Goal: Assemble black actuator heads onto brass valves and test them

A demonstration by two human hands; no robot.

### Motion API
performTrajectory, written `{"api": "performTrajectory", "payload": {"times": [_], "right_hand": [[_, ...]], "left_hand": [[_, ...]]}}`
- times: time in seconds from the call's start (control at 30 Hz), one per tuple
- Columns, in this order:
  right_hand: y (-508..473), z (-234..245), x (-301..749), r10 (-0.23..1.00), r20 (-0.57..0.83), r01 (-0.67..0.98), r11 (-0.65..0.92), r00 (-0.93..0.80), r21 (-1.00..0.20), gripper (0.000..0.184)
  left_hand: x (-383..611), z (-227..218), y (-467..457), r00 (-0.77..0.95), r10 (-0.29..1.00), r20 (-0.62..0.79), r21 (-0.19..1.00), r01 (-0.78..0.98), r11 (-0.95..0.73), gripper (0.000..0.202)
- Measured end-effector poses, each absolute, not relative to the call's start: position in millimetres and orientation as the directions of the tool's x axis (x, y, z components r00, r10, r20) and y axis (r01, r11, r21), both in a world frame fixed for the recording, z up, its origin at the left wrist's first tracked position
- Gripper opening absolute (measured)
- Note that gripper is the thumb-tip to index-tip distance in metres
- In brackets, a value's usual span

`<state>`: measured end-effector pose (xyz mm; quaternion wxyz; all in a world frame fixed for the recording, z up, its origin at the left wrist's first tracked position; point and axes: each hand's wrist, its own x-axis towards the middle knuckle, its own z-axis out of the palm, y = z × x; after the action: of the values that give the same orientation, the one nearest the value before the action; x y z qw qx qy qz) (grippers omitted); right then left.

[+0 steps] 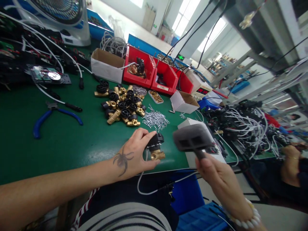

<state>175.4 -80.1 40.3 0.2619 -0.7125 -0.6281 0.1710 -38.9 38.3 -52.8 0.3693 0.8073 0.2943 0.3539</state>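
Observation:
My left hand [134, 153] rests on the green mat [67, 138] near its front edge, fingers closed around a brass valve with a black cap [156, 147]. A white cable runs from the valve down off the table. My right hand [216, 175] grips the handle of a grey rectangular tool head [192, 138], held in the air just right of the valve and slightly blurred. A pile of similar brass valves [121, 106] lies farther back on the mat, with a heap of small wire clips [155, 119] beside it.
Blue-handled pliers [51, 117] lie at left. Red bins [149, 69], cardboard boxes [106, 64] and a fan [62, 16] stand at the back. A white device [204, 150] and tangled white cables [243, 125] fill the right side. Another person's arm [291, 163] shows far right.

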Motion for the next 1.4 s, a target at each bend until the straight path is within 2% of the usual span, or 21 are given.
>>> {"api": "performTrajectory", "payload": {"times": [0.1, 0.17, 0.23, 0.3, 0.43, 0.5, 0.57, 0.63, 0.77, 0.83, 0.93, 0.97, 1.1, 1.17, 1.27, 1.3, 1.4], "right_hand": [[-83, 38, 174, 0.946, 0.165, 0.692, -0.078, 0.278, -0.718, 0.052], [-81, 34, 170, 0.966, 0.121, 0.733, -0.088, 0.227, -0.674, 0.053], [-79, 32, 166, 0.992, 0.007, 0.811, -0.096, 0.123, -0.578, 0.053], [-79, 34, 164, 0.995, -0.027, 0.830, -0.092, 0.092, -0.549, 0.053], [-83, 37, 167, 0.954, 0.183, 0.744, -0.058, 0.238, -0.665, 0.053], [-82, 33, 167, 0.963, 0.182, 0.787, -0.048, 0.201, -0.615, 0.053], [-79, 31, 167, 0.993, 0.072, 0.859, -0.047, 0.097, -0.510, 0.052], [-77, 31, 168, 0.998, 0.017, 0.876, -0.044, 0.060, -0.480, 0.052], [-79, 35, 169, 0.953, 0.225, 0.773, -0.015, 0.203, -0.634, 0.054], [-78, 34, 168, 0.963, 0.212, 0.808, -0.012, 0.169, -0.589, 0.055], [-75, 32, 166, 0.998, 0.057, 0.894, -0.009, 0.039, -0.447, 0.054], [-74, 33, 166, 0.998, 0.055, 0.889, -0.010, 0.040, -0.458, 0.053], [-75, 35, 168, 0.942, 0.262, 0.753, 0.014, 0.211, -0.657, 0.053], [-75, 33, 168, 0.961, 0.221, 0.787, 0.007, 0.166, -0.617, 0.054], [-73, 33, 166, 0.999, 0.033, 0.885, -0.003, 0.021, -0.465, 0.055], [-73, 34, 165, 0.999, 0.025, 0.882, -0.010, 0.024, -0.471, 0.055], [-73, 39, 165, 0.972, 0.160, 0.768, -0.030, 0.172, -0.640, 0.056]], "left_hand": [[-38, -53, 37, 0.556, 0.742, 0.374, 0.796, 0.219, -0.565, 0.069], [-38, -53, 37, 0.553, 0.742, 0.379, 0.795, 0.215, -0.567, 0.069], [-39, -51, 37, 0.564, 0.739, 0.369, 0.803, 0.207, -0.559, 0.068], [-39, -50, 37, 0.576, 0.737, 0.354, 0.813, 0.199, -0.547, 0.066], [-39, -50, 39, 0.570, 0.739, 0.359, 0.814, 0.195, -0.546, 0.066], [-39, -50, 39, 0.570, 0.736, 0.366, 0.813, 0.190, -0.551, 0.065], [-39, -49, 39, 0.579, 0.731, 0.362, 0.812, 0.190, -0.552, 0.065], [-39, -49, 39, 0.586, 0.729, 0.355, 0.811, 0.195, -0.552, 0.065], [-38, -49, 40, 0.568, 0.733, 0.374, 0.805, 0.195, -0.561, 0.065], [-39, -49, 40, 0.565, 0.731, 0.382, 0.805, 0.186, -0.564, 0.065], [-39, -49, 40, 0.579, 0.729, 0.365, 0.814, 0.181, -0.552, 0.066], [-39, -49, 40, 0.585, 0.728, 0.358, 0.815, 0.185, -0.550, 0.065], [-39, -50, 39, 0.571, 0.730, 0.375, 0.805, 0.190, -0.563, 0.065], [-38, -51, 39, 0.562, 0.729, 0.390, 0.802, 0.182, -0.569, 0.065], [-38, -50, 40, 0.577, 0.726, 0.374, 0.811, 0.177, -0.558, 0.066], [-38, -50, 40, 0.580, 0.727, 0.368, 0.812, 0.179, -0.555, 0.065], [-38, -50, 41, 0.572, 0.729, 0.376, 0.806, 0.186, -0.562, 0.064]]}}
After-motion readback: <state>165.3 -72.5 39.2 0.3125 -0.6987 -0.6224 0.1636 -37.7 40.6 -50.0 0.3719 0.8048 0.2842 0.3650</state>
